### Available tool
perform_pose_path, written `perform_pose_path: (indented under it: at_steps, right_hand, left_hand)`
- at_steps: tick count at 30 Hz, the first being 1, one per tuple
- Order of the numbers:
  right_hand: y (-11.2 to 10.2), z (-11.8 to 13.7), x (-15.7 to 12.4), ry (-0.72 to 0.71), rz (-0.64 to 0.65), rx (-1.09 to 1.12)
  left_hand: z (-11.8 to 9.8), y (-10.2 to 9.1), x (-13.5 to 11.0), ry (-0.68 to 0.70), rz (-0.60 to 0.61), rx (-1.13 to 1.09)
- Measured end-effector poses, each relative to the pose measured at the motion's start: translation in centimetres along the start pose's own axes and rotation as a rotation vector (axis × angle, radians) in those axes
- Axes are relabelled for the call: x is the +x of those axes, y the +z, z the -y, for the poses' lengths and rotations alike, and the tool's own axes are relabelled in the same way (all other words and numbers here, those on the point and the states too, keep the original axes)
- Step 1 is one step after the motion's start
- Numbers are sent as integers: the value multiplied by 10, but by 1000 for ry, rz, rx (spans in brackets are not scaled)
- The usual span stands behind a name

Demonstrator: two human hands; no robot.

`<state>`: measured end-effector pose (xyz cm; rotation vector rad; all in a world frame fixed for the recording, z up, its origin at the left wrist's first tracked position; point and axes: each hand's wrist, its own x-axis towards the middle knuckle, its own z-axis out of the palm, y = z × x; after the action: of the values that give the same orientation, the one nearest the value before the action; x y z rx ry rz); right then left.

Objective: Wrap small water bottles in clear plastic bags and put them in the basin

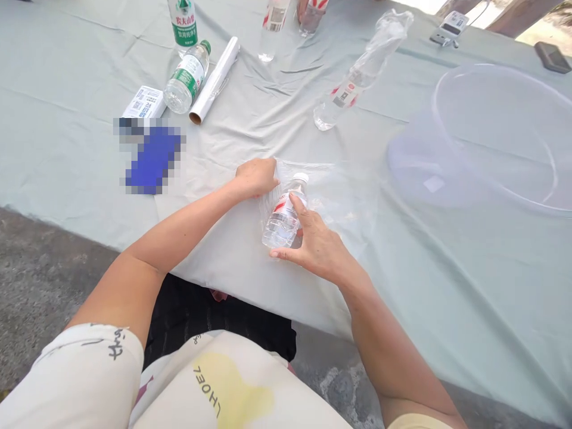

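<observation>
A small clear water bottle [284, 213] with a red-and-white label and white cap lies on a sheet of clear plastic wrap [339, 190] spread on the pale green cloth. My right hand [313, 241] rests on the bottle, thumb under its base and fingers over its side. My left hand [255, 177] is closed, pinching the wrap's left edge beside the bottle's cap end.
A large clear plastic tub [487, 137] stands at right. A wrapped bottle [361, 74] lies beyond. A green-labelled bottle [186, 77], a wrap roll [214, 80], a white box [143, 102] and a blurred blue patch [154, 159] sit at left. The table edge [250, 298] is near me.
</observation>
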<state>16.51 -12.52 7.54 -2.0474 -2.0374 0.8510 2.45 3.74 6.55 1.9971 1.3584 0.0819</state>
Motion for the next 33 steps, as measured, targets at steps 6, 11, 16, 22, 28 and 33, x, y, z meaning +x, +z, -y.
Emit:
perform_pose_path:
  at_steps: [6,11,16,22,28,33]
  right_hand:
    - [-5,1,-5,-38,96,-50]
    - [-7,-6,-7,-93,176,20]
    - [0,-15,-9,-73,123,49]
    - [3,-22,-8,-67,83,151]
    - [1,-24,-6,-74,81,195]
    - [0,-25,-7,-78,83,190]
  left_hand:
    - [-1,2,3,27,-39,111]
    - [4,2,2,12,-22,200]
    - [2,1,-21,38,-140,197]
    - [14,12,-105,-3,26,-15]
    - [23,48,-143,-42,294,-346]
    - [19,60,-137,-29,203,-386]
